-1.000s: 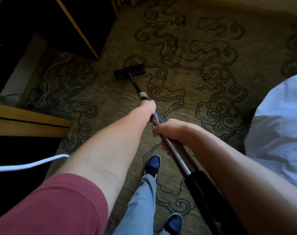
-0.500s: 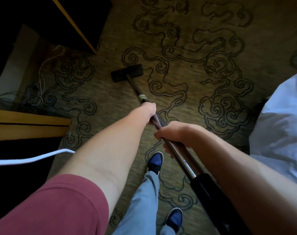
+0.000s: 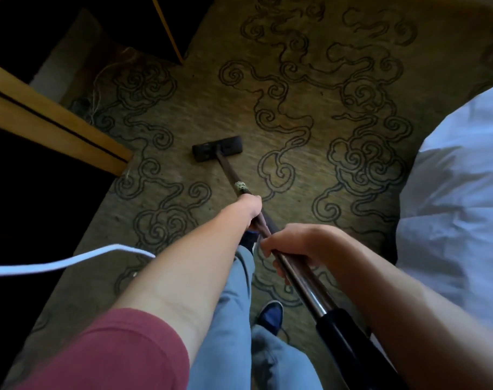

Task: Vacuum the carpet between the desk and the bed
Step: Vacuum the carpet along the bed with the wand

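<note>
A black vacuum head (image 3: 217,148) lies flat on the olive carpet (image 3: 310,153) with dark swirl patterns. Its metal wand (image 3: 301,280) runs back toward me into a black hose handle (image 3: 344,342). My left hand (image 3: 252,205) grips the wand far up, just behind a pale taped joint (image 3: 240,187). My right hand (image 3: 290,246) is wrapped around the wand lower down. The wooden desk (image 3: 56,125) is at the left, and the bed with white bedding (image 3: 459,198) is at the right.
Loose cables (image 3: 94,94) lie on the floor under the desk at the upper left. A white cord (image 3: 71,261) crosses the left side. My legs in blue trousers (image 3: 234,319) and a dark blue shoe (image 3: 270,316) stand on the carpet below the wand.
The vacuum head has been drawn back toward me along the carpet. The view has turned so the desk edge sits nearer the head. Both hands keep their grip.
</note>
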A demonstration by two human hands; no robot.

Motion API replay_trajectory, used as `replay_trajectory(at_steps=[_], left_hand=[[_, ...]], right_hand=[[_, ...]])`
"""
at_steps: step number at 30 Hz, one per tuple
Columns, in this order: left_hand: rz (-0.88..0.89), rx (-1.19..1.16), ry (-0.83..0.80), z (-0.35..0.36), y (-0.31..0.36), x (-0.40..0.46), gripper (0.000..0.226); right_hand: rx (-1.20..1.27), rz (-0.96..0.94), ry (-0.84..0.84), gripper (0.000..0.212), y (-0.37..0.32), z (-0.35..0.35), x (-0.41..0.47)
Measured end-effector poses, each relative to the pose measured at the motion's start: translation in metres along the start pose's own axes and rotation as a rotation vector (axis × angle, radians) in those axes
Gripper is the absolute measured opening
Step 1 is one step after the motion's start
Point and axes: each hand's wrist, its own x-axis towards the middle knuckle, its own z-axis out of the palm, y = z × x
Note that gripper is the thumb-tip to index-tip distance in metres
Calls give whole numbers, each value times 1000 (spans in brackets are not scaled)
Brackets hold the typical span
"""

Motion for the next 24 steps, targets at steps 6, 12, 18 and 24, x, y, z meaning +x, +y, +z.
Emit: replay_trajectory(at_steps=[6,12,18,24], left_hand=[[3,39,18,19,-101,-36,35],[-12,12,29,32,-181,-52,40],[-39,10,29,26,-267,-62,46],[13,36,-42,-10,-355,-88,40]], right_hand=[[-6,-2,-54,23,82,64,-12],[32,26,-58,20,141,123,-27],[87,74,-38,31,195,198,-26],[120,88,-10,30,226,299,-31]])
